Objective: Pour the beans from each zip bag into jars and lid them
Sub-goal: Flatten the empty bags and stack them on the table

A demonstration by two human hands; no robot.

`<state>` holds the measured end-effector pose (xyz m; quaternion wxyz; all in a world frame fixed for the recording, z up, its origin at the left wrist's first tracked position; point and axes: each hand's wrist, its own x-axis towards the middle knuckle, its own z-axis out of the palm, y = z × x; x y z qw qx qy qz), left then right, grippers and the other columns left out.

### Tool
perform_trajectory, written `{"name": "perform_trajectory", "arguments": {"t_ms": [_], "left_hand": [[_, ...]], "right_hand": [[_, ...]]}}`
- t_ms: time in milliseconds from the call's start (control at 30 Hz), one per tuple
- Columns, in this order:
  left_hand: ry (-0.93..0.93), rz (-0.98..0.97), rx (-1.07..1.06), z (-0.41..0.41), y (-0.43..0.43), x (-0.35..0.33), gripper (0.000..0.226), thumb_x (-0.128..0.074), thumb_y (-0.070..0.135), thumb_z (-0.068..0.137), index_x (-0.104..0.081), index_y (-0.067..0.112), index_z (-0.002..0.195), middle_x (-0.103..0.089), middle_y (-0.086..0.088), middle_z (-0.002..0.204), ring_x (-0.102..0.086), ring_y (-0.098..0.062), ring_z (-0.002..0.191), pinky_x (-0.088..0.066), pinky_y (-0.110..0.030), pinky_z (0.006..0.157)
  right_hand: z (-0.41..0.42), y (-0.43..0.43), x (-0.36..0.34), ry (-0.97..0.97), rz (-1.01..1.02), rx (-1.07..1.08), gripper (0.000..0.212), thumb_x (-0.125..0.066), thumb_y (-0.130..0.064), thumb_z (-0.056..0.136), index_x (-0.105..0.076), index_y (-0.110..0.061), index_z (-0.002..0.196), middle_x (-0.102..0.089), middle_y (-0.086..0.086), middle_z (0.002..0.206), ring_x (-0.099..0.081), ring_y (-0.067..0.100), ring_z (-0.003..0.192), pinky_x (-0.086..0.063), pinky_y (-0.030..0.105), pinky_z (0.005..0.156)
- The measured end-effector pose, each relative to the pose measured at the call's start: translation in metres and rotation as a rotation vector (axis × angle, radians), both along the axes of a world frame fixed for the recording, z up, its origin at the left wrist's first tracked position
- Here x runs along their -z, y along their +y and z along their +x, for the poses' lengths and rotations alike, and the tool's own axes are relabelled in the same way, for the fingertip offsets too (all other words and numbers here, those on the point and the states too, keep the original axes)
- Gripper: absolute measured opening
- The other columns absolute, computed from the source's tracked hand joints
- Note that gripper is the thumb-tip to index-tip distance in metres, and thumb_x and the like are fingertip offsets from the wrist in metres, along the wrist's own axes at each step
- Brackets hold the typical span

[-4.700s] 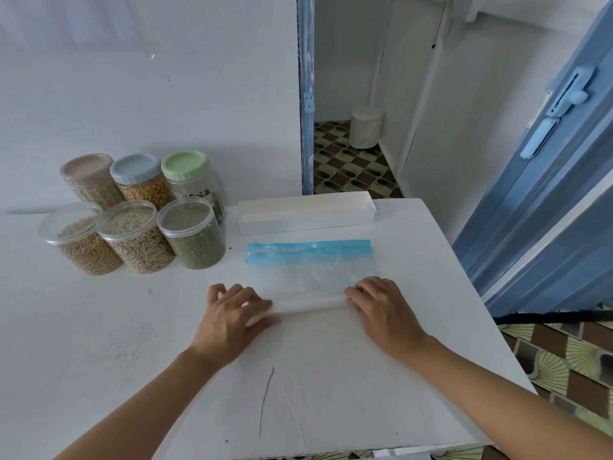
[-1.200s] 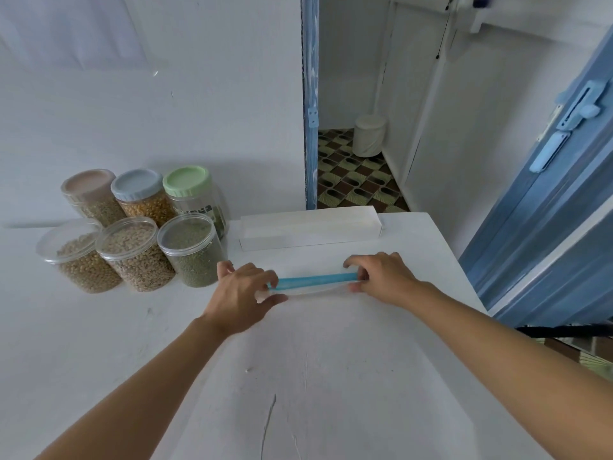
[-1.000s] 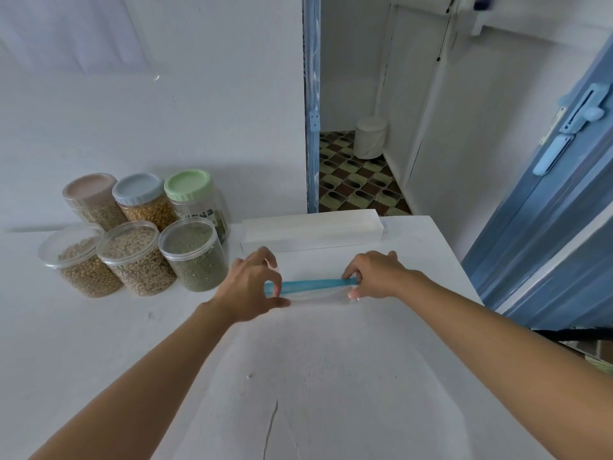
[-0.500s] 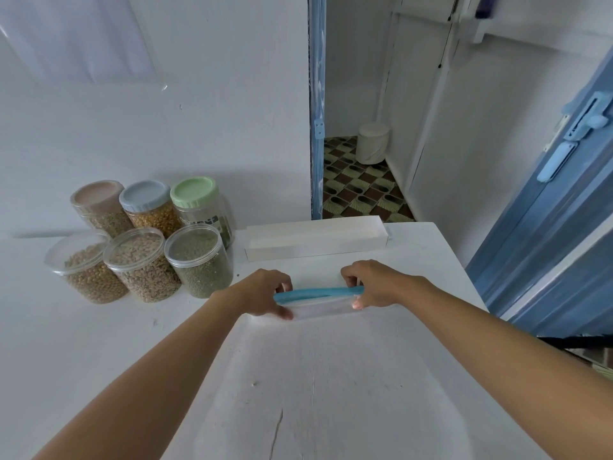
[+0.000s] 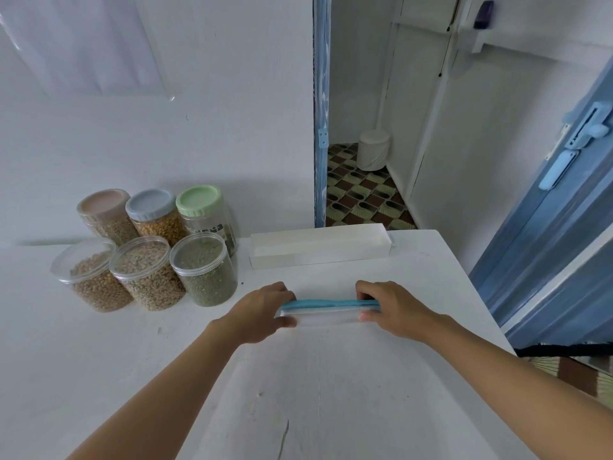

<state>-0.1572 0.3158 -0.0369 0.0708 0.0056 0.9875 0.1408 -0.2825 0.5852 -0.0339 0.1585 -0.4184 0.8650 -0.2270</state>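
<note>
A rolled-up clear zip bag point(image 5: 326, 313) with a blue zip strip is held just above the white table point(image 5: 331, 376). My left hand point(image 5: 262, 313) grips its left end and my right hand point(image 5: 389, 310) grips its right end, thumbs toward me. At the back left stand several lidded jars of beans: a green-bean jar with a clear lid point(image 5: 205, 268), a pale-grain jar point(image 5: 147, 272), a yellowish-bean jar point(image 5: 89, 275), and behind them jars with a green lid point(image 5: 199, 200), a blue lid point(image 5: 151, 205) and a pinkish lid point(image 5: 102, 205).
A long white box point(image 5: 320, 250) lies across the table's far edge, just beyond the bag. The table's right edge drops to a patterned floor point(image 5: 361, 200). A blue door point(image 5: 557, 210) stands at the right, a white wall behind the jars.
The flat bag has been rolled up away from me into a tight strip. Both hands then took it by its ends and lifted it slightly off the table.
</note>
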Motion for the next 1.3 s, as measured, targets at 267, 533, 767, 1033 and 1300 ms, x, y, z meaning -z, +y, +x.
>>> {"name": "perform_trajectory", "arguments": {"t_ms": [267,533,767,1033,1300], "left_hand": [[0.381,-0.046,0.007,-0.035,-0.031,-0.042,0.034,-0.071,0.033,0.095,-0.071,0.014,0.123,-0.073,-0.004,0.101,-0.062,-0.026,0.094,-0.052,-0.043,0.087],[0.322,-0.166,-0.207,-0.105,-0.038,-0.05,0.03,-0.058,0.028,0.104,-0.064,0.02,0.132,-0.069,-0.003,0.113,-0.061,-0.024,0.105,-0.04,-0.031,0.087],[0.012,-0.094,-0.252,-0.113,-0.049,-0.015,0.031,-0.055,0.026,0.104,-0.066,0.019,0.132,-0.066,-0.009,0.127,-0.06,-0.029,0.117,-0.048,-0.037,0.1],[-0.078,-0.001,-0.281,-0.094,-0.052,-0.016,0.036,-0.063,0.033,0.1,-0.061,0.026,0.135,-0.067,-0.005,0.124,-0.061,-0.026,0.11,-0.05,-0.038,0.1],[0.272,-0.023,-0.267,-0.075,-0.041,-0.011,0.028,-0.071,0.02,0.095,-0.067,0.021,0.122,-0.062,-0.001,0.119,-0.055,-0.023,0.107,-0.044,-0.034,0.091]], "right_hand": [[-0.042,-0.025,-0.041,0.248,-0.185,0.123,0.024,-0.075,-0.02,0.092,-0.069,-0.026,0.114,-0.067,-0.004,0.095,-0.059,0.012,0.086,-0.045,0.027,0.076],[-0.092,-0.08,-0.037,0.483,-0.127,0.174,0.027,-0.057,-0.004,0.094,-0.073,-0.015,0.113,-0.07,0.006,0.091,-0.057,0.027,0.087,-0.047,0.042,0.075],[-0.085,-0.088,0.001,0.36,0.041,0.163,0.045,-0.047,-0.002,0.098,-0.065,-0.021,0.134,-0.07,0.009,0.112,-0.059,0.029,0.1,-0.049,0.04,0.087],[-0.068,-0.082,0.004,0.189,-0.02,0.225,0.025,-0.051,-0.01,0.102,-0.062,-0.016,0.123,-0.064,0.004,0.115,-0.059,0.017,0.094,-0.054,0.031,0.088],[-0.067,-0.082,0.009,0.247,-0.074,0.345,0.012,-0.057,-0.014,0.1,-0.063,-0.016,0.11,-0.069,0.002,0.106,-0.057,0.015,0.089,-0.047,0.027,0.077]]}}
